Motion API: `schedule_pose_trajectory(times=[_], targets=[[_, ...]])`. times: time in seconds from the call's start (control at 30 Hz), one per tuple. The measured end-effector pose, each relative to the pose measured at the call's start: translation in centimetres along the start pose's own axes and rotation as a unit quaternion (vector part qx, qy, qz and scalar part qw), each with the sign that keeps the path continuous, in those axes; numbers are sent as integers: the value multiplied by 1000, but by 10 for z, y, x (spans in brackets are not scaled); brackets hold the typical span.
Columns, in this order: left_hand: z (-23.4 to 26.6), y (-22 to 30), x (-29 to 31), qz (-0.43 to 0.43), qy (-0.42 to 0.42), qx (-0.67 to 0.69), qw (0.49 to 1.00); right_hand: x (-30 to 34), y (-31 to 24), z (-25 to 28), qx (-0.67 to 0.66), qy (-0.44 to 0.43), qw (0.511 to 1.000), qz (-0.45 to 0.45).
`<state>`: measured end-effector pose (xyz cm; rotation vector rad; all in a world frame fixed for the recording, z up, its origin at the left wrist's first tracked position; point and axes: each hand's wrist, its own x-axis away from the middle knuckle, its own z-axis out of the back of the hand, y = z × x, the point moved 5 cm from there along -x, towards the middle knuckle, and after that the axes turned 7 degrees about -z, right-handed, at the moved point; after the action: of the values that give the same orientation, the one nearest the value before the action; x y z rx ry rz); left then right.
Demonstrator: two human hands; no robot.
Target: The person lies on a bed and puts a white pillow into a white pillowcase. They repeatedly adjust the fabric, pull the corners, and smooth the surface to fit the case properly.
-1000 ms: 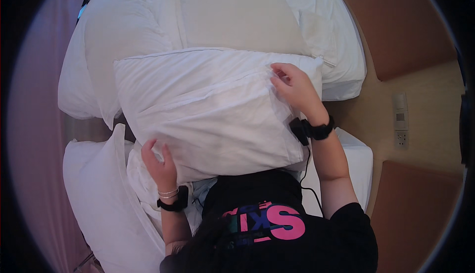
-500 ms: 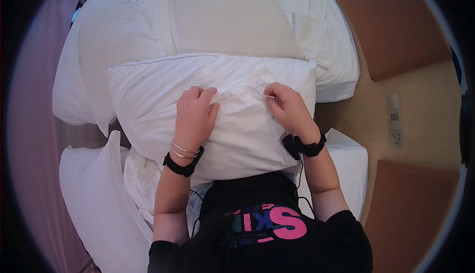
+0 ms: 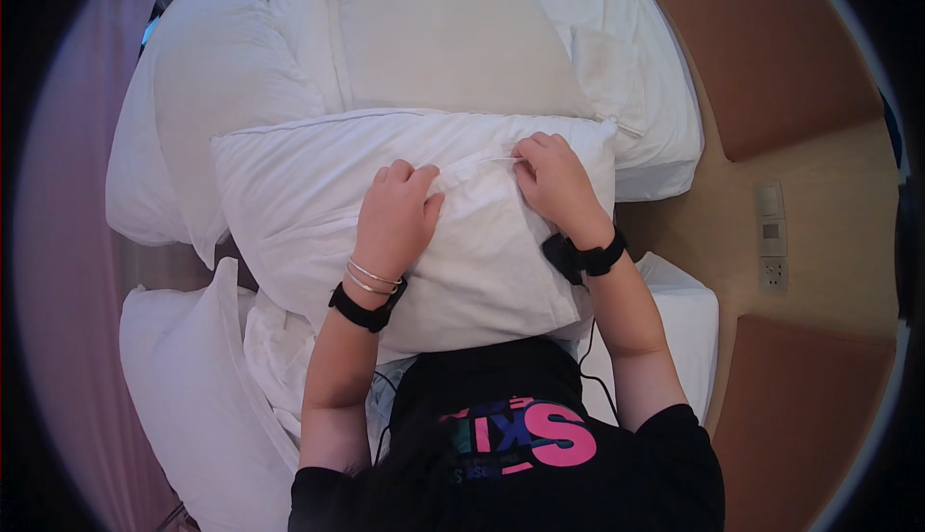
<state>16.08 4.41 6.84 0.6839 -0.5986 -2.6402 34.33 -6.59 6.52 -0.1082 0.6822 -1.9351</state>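
Note:
A white pillow in a white pillowcase [image 3: 462, 272] lies across in front of my body, puffed and creased. My left hand [image 3: 395, 214] rests on its upper middle, fingers curled over the case's fabric edge and thumb a little apart from them. To its right, my right hand [image 3: 559, 180] pinches a thin white strip of that edge between thumb and fingers. The fabric edge runs as a pale line between the two hands. What lies under the left fingertips is hidden.
More white pillows [image 3: 443, 31] are heaped on the bed beyond. Another white pillow [image 3: 183, 368] leans at the near left, and white bedding [image 3: 665, 315] shows at the right. Brown padded panels [image 3: 761, 50] and a socket plate [image 3: 771, 233] line the right wall; a pink curtain [image 3: 72, 272] hangs left.
Both hands have shifted slightly: the left to the right, the right hand a bit up. The raised fabric between them now lies flatter, its edge drawn straighter.

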Motion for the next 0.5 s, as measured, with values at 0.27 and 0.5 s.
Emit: schedule_pose_trajectory(times=[0.27,0.5], targets=[[-1,-3,-1,-1,2,40,999,4,16,2,-58,-18,998,-32],[0,-3,2,10,-22,31,999,6,29,-7,-176,-60,972,-141]])
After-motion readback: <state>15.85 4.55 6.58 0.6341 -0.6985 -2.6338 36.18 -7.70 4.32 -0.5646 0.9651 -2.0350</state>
